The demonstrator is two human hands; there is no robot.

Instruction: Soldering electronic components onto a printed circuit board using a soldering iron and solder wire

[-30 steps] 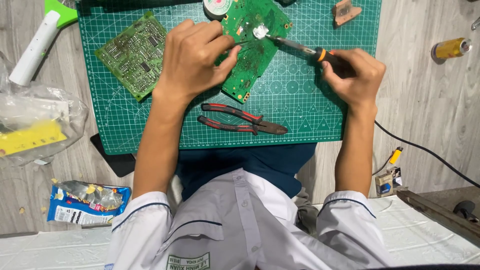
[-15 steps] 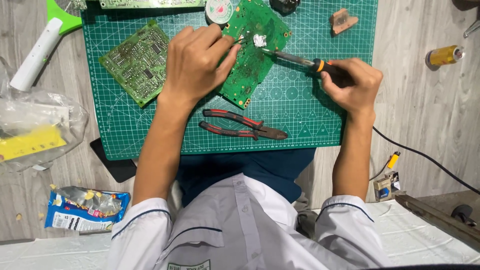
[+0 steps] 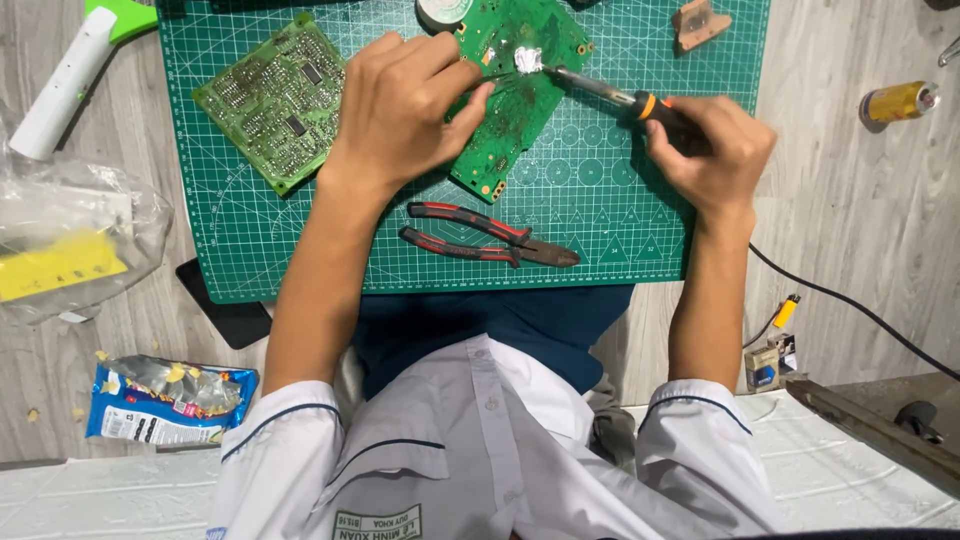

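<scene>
This is a small electronics repair or hobby workbench set on a pale wood-grain surface, with a green gridded cutting mat (image 3: 600,215) as its centre. On the mat lie two bare green circuit boards (image 3: 275,100), a soldering iron (image 3: 600,90) and red-handled pliers (image 3: 490,235). Right of the mat sit a small brass-coloured cylinder (image 3: 897,101) and a black cable (image 3: 850,305); left of it, a clear plastic bag (image 3: 75,240) of parts.
</scene>
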